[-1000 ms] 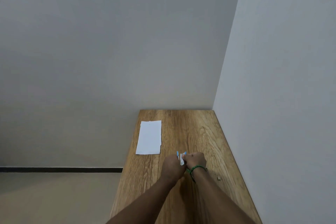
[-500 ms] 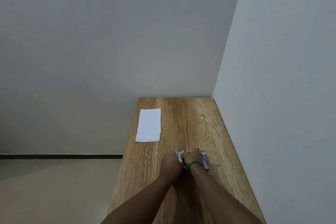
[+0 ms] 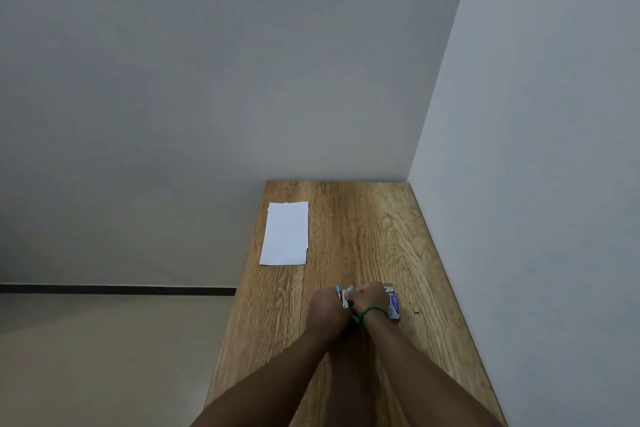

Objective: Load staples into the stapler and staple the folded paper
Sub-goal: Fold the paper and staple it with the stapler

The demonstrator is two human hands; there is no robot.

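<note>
step: loading staples, judged | left hand (image 3: 327,305) and right hand (image 3: 372,298) together, both clamped on stapler (image 3: 344,295) mid-surface | folded paper (image 3: 285,233) flat near far-left edge, untouched | next: close stapler, fetch paper

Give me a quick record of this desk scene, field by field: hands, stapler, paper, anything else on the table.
left hand: closed on the stapler
right hand: closed on the stapler, green band at wrist
stapler: blue and white, between both hands
folded paper: flat, far left of table, untouched
small box: beside right hand
table: wood, against corner walls
</note>
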